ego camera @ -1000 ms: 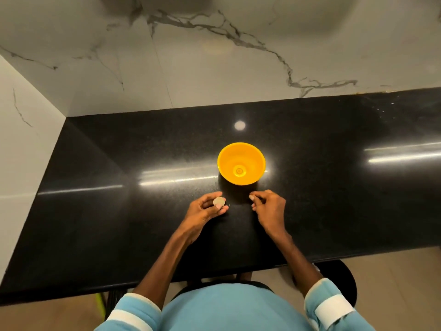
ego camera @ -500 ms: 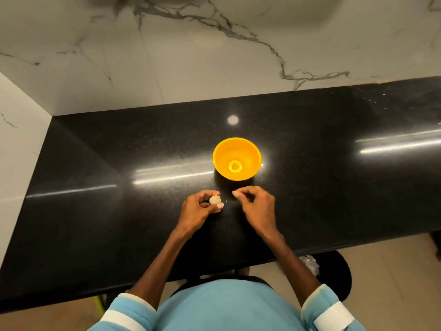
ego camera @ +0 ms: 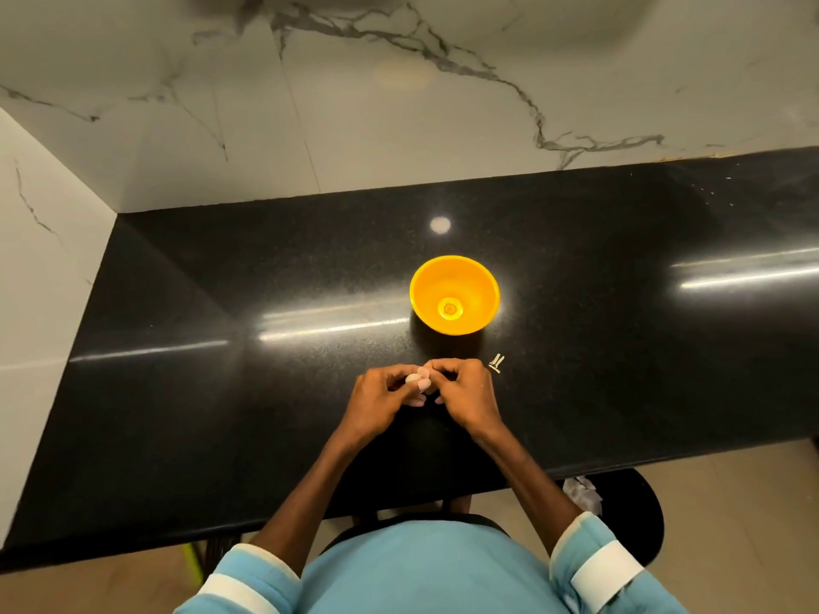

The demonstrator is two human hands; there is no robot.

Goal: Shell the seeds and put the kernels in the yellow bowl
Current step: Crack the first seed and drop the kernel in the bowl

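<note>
Both forearms are reaching forward from the light blue sleeves [ego camera: 594, 565] and are coming together over the black counter [ego camera: 221, 414], with the wrists resting low near its surface. The left hand [ego camera: 381, 403] is curling its fingers inward, and its thumb and first fingers are pinching a small pale seed [ego camera: 413, 378] at the tips. The right hand [ego camera: 465, 398] is also curling tightly, knuckles up, and its fingertips are pressing on the same seed from the other side, so the two hands are touching each other there. The yellow bowl [ego camera: 469, 285] is standing upright on the counter just beyond the hands. I cannot tell whether any kernel is lying inside it. A few thin pale shell pieces [ego camera: 497, 363] are lying on the counter, just beside the right hand and near the bowl
</note>
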